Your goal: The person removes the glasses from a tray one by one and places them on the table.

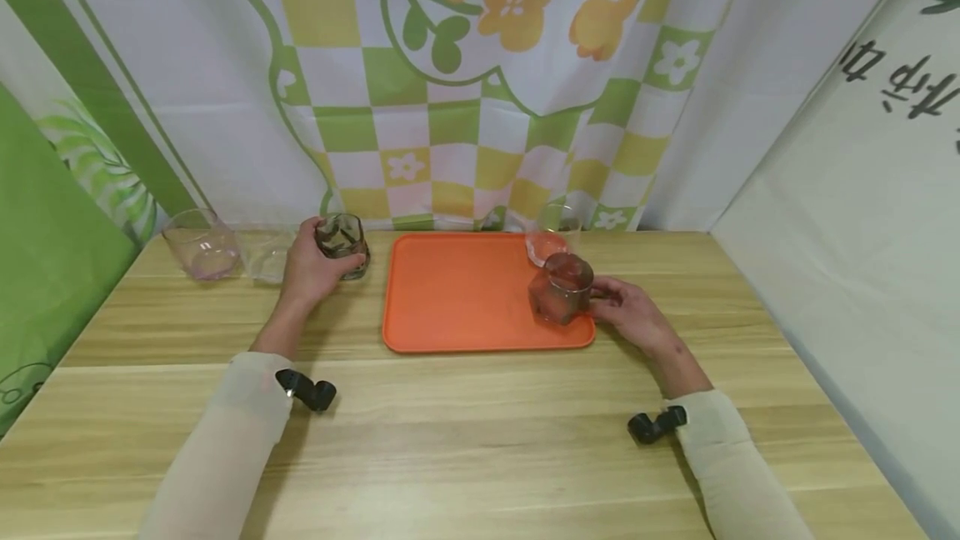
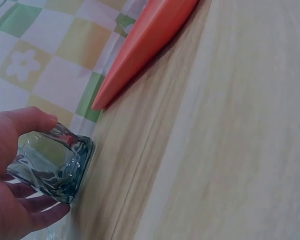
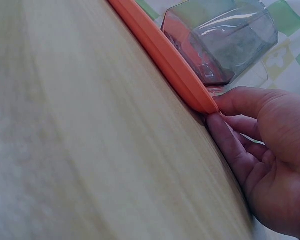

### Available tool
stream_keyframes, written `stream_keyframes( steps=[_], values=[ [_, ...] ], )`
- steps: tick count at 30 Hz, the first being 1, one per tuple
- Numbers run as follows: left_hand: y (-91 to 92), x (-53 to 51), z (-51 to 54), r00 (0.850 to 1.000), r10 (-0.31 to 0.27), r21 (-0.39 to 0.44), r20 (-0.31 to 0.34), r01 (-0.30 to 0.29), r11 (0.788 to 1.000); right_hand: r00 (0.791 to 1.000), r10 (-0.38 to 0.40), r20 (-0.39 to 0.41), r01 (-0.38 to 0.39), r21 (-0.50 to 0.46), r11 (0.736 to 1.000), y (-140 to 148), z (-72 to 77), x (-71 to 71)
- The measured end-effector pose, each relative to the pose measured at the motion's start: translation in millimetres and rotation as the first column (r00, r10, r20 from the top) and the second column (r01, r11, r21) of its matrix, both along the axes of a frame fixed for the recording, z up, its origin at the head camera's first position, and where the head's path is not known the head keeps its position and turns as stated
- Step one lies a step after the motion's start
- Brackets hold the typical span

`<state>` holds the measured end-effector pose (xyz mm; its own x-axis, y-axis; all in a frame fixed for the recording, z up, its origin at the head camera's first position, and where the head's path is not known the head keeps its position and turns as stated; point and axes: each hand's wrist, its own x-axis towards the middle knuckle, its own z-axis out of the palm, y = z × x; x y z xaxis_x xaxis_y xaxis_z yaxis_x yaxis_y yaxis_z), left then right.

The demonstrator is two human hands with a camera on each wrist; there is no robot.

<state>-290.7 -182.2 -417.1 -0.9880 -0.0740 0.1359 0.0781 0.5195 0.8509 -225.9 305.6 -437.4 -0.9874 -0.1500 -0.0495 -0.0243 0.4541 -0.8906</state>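
Note:
My left hand (image 1: 309, 272) grips a dark, smoky glass tumbler (image 1: 342, 242) just left of the orange tray (image 1: 457, 294). In the left wrist view, the thumb and fingers lie on opposite sides of this tumbler (image 2: 65, 165), which looks wavy and square-based. At the tray's right edge, my right hand (image 1: 633, 317) pinches the rim between thumb and fingers, as the right wrist view shows. Close by that hand, a grey, angular glass (image 1: 551, 298) stands on the tray. Behind it, a clear glass (image 1: 553, 232) is at the back right corner of the tray.
Left of my left hand stand a clear glass with a pinkish base (image 1: 202, 247) and another clear glass (image 1: 264, 261), partly hard to make out. A checkered curtain (image 1: 450, 123) hangs along the back of the wooden table (image 1: 465, 440). White cloth (image 1: 847, 232) borders the right side.

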Motion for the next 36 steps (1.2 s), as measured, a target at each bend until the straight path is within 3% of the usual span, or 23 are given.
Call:
stream_keyframes(
  steps=[12,22,36],
  values=[
    [0.3,-3.8,0.5,1.000,-0.007,-0.043,0.006,0.007,0.999,1.000,-0.023,0.002,0.023,0.064,0.998,1.5,-0.5,-5.1],
    [-5.6,0.0,-1.8,0.999,-0.043,-0.081,-0.003,0.043,0.996,1.000,0.010,0.012,-0.009,-0.020,1.000,0.1,-0.7,-4.4],
    [-1.9,2.7,2.3,0.998,-0.070,-0.085,0.003,0.070,0.994,1.000,0.010,0.003,-0.010,-0.023,1.000,1.0,-2.0,-2.3]
  ],
)
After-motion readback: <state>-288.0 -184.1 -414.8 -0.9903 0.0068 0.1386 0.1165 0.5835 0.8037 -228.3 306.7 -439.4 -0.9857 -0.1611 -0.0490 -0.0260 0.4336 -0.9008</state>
